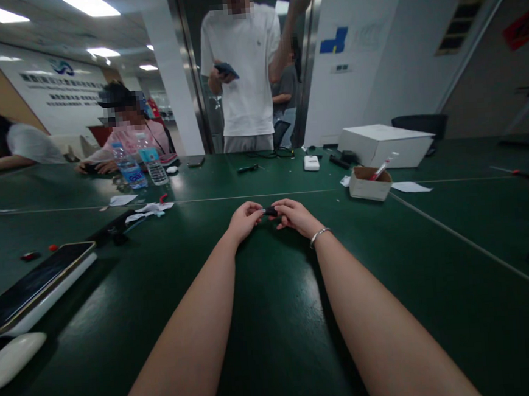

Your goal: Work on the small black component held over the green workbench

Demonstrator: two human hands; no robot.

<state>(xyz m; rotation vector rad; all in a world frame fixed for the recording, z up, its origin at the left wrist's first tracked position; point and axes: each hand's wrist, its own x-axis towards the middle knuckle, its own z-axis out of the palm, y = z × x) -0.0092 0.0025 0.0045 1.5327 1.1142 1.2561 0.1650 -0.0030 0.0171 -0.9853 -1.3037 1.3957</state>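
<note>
A small black thing (271, 211) sits between the two hands, over the green counter (272, 295). The left hand (244, 221) pinches one end; the right hand (296, 216) pinches the other.

tabletop (278, 319) smooth, faintly glossy; bracelet (319, 237) shiny metal; bottles (154, 165) clear plastic; open box (368, 188) matt cardboard

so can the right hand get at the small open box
Probably yes: nothing upright seems to stand between the right hand and the small open box, though that hand would likely need to release the small black item first.
</note>
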